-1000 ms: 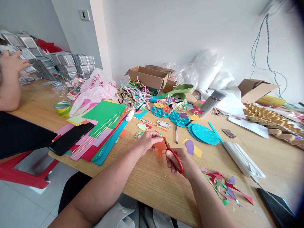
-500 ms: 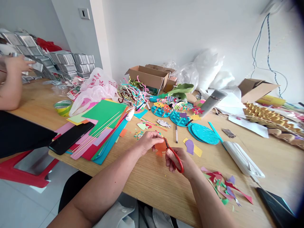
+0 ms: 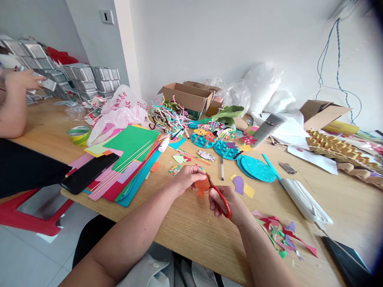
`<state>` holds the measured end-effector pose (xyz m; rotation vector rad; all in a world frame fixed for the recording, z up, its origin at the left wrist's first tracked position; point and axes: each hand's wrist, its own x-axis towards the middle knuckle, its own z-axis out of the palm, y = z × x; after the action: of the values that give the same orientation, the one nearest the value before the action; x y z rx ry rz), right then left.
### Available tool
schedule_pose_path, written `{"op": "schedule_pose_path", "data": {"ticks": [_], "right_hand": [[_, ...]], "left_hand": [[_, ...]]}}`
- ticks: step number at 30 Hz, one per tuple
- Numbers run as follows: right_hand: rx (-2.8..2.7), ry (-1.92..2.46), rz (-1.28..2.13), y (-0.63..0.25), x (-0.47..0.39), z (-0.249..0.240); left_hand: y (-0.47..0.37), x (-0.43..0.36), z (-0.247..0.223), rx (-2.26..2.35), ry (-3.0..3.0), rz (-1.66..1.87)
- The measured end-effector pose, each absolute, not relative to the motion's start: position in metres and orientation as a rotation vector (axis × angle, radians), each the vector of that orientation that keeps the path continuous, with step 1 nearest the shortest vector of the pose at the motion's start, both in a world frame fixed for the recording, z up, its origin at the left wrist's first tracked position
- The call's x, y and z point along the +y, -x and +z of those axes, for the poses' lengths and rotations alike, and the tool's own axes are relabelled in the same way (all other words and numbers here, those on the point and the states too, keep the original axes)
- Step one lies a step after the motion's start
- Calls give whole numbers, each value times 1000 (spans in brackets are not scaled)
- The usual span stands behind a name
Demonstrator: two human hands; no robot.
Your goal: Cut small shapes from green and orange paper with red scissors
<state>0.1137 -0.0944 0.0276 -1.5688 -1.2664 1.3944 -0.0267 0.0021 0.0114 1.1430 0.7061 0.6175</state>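
Note:
Between the fingertips of my left hand [image 3: 190, 178] is pinched a piece of orange paper [image 3: 202, 187], its outline fish-like with a tail at the bottom. My right hand [image 3: 227, 202] grips a pair of red-handled scissors [image 3: 220, 196], the dark blades pointing up and left against the paper's right edge. Beyond my hands lie a pen [image 3: 222, 169], a green and white paper fish [image 3: 180, 158] and a grey-white paper fish [image 3: 206, 155]. To the right of them rest purple [image 3: 238, 185] and yellow paper pieces [image 3: 249, 190].
Stacked coloured paper [image 3: 131, 147] with a black phone [image 3: 89, 174] lies left. Blue ovals [image 3: 257, 168], a power strip [image 3: 306, 200] and paper scraps [image 3: 279, 235] are right. Pipe cleaners [image 3: 167, 118], a grey bottle [image 3: 268, 128] and cardboard boxes [image 3: 187, 97] stand behind. Another person's hand [image 3: 26, 79] holds something far left.
Almost nothing differs. Both my hands, the scissors and the orange paper keep nearly the same place; the view has shifted very slightly.

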Motion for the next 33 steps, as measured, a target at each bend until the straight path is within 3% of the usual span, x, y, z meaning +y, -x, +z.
{"op": "schedule_pose_path", "data": {"ticks": [33], "right_hand": [[-1288,1466,1437,-114,-93,27]], "left_hand": [[26,2,9,724,-1215,657]]}}
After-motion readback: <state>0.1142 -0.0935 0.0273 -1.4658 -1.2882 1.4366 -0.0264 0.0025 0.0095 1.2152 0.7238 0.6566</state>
